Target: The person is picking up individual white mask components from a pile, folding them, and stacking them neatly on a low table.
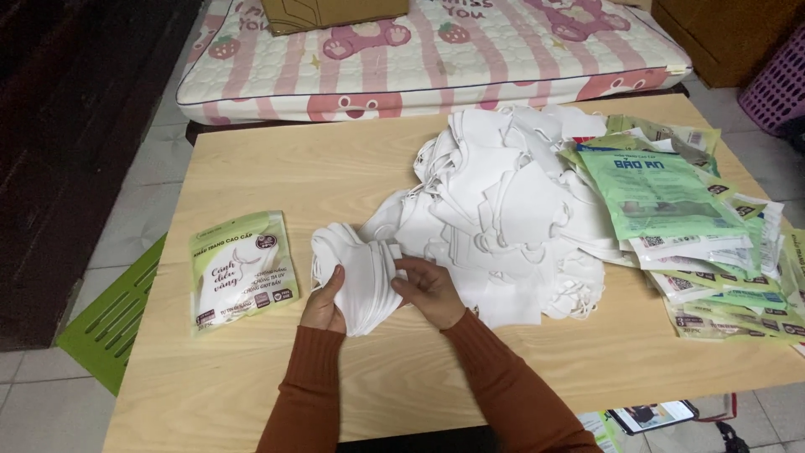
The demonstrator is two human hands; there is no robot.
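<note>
White fabric face masks are gathered into a small stack [356,273] at the near middle of the pale wooden table [251,377]; the stack is held between both hands, lying partly on the tabletop. The left hand [325,304] is cupped under and around the stack's left edge, its fingers curled up against the folded cloth; the right hand [428,289] is closed on the stack's right edge, the thumb and fingers pinching the top layers. Both forearms are covered by rust-brown ribbed sleeves [495,377].

Just beyond the hands a large loose heap of white masks [503,210] is spread across the centre of the table, touching the held stack at its near left edge; elastic ear loops are seen along the heap's fringe. To the right of the heap, and partly overlapped by it, a fan of flat green and white packets [704,252] is laid out up to the table's right edge. Well apart on the left, a single filled pale green pouch [243,270] lies flat on the wood.

Behind the table a quilted pink and white mattress [470,59] is seen, with a cardboard box [331,13] resting on it; a green slatted panel [113,323] lies on the tiled floor at the left.
</note>
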